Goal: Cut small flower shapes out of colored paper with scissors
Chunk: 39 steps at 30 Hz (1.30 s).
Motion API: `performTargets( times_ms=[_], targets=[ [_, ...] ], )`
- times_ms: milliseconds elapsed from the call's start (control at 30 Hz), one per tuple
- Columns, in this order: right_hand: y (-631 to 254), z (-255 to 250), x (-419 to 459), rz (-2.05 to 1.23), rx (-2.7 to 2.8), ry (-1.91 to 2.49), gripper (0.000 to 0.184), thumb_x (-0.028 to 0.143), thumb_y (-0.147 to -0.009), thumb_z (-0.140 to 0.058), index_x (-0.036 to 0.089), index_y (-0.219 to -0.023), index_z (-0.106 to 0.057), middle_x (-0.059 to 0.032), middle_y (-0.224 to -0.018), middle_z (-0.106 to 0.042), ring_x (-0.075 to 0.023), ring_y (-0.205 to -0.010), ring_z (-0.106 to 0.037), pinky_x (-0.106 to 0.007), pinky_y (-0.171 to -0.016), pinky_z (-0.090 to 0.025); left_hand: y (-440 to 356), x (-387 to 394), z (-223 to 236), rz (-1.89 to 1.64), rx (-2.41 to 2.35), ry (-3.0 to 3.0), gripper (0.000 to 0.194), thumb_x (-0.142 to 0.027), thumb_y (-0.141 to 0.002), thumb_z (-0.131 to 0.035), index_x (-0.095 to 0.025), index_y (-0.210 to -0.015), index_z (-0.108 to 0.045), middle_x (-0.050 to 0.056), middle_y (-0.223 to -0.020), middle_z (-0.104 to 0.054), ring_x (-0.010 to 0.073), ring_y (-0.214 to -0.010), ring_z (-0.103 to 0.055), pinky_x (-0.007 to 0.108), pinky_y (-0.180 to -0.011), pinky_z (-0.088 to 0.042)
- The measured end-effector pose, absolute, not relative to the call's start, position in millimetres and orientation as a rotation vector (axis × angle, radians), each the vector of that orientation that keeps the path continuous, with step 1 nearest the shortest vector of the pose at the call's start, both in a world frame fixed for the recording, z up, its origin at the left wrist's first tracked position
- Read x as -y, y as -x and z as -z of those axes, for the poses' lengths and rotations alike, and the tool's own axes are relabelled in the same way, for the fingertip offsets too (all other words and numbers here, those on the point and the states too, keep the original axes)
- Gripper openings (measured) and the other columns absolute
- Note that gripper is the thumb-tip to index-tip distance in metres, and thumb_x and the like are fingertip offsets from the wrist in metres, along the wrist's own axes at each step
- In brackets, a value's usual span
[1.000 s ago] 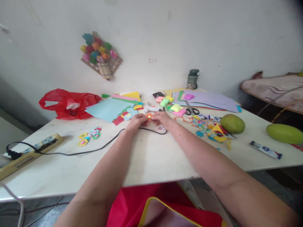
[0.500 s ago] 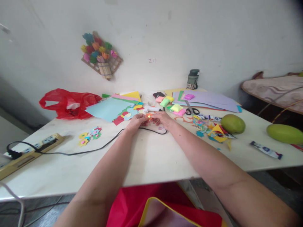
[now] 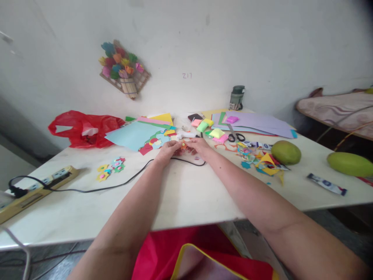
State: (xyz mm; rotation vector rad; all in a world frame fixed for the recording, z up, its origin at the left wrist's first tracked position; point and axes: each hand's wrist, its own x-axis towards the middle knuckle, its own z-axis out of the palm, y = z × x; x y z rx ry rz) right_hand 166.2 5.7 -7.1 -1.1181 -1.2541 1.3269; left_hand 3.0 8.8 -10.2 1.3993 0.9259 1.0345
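Holding orange piece (image 3: 183, 146); cord (image 3: 84, 191), white tool (image 3: 186, 134) close

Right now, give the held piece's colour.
The held piece is orange with a yellow centre; head view.

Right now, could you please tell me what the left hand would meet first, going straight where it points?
First the small orange flower it touches, then probably the right hand, though depth is unclear.

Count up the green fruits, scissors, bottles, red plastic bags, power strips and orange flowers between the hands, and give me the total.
Orange flower between the left hand and right hand: 1
Green fruits: 2
Scissors: 1 pair
Bottle: 1
Red plastic bag: 1
Power strip: 1
Total: 7
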Motion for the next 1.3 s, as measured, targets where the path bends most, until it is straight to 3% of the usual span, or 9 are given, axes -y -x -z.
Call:
performTargets(
  times_ms=[367,600,933,1133,1300],
  targets=[
    [-165.1,8.5,-6.0,-1.305,1.288,1.101,0.015,0.013,-0.078,-0.06,0.015,-0.063,-0.061,0.0016,-0.053,-0.062,-0.007,-0.046,-0.052,-0.017,-0.041,-0.036,-6.9,-8.8,11.3,-1.082,-0.985,-1.418,0.042,-0.049,-0.059,-0.076,-0.014,-0.065,-0.053,0.001,-0.059,-0.06,0.0092,-0.052,-0.054,0.022,-0.055,-0.044],
    [-164.1,9.7,-5.7,-1.314,1.282,1.062,0.015,0.016,-0.077,-0.063,0.015,-0.062,-0.061,0.0029,-0.051,-0.06,-0.0063,-0.045,-0.051,-0.017,-0.04,-0.035,-7.1,-10.7,13.1,-1.083,-0.979,-1.396,0.046,-0.059,-0.068,-0.065,-0.014,-0.072,-0.057,0.002,-0.061,-0.06,0.0096,-0.052,-0.055,0.023,-0.056,-0.046],
    [-163.1,9.8,-5.6,-1.255,1.325,1.104,0.015,0.014,-0.076,-0.063,0.015,-0.061,-0.061,0.0029,-0.05,-0.059,-0.0063,-0.046,-0.051,-0.016,-0.041,-0.036,-9.1,-11.4,14.2,-1.108,-1.048,-1.475,0.044,-0.054,-0.062,-0.072,-0.015,-0.062,-0.051,0.0,-0.055,-0.058,0.0092,-0.05,-0.052,0.023,-0.054,-0.045],
    [-161.8,9.7,-5.5,-1.261,1.32,1.077,0.018,0.019,-0.077,-0.064,0.015,-0.06,-0.059,0.0032,-0.05,-0.057,-0.006,-0.045,-0.05,-0.016,-0.041,-0.035,-11.1,-8.2,11.0,-1.116,-1.032,-1.442,0.05,-0.065,-0.069,-0.059,-0.014,-0.069,-0.057,0.001,-0.057,-0.059,0.0106,-0.049,-0.053,0.025,-0.055,-0.046],
    [-161.3,8.3,-3.9,-1.249,1.337,1.105,0.016,0.016,-0.077,-0.063,0.015,-0.061,-0.06,0.0032,-0.05,-0.058,-0.006,-0.045,-0.051,-0.016,-0.041,-0.035,-10.9,-10.4,12.3,-1.103,-1.06,-1.507,0.047,-0.062,-0.067,-0.063,-0.016,-0.067,-0.054,0.0,-0.056,-0.057,0.0104,-0.048,-0.053,0.024,-0.052,-0.045]
  ],
)
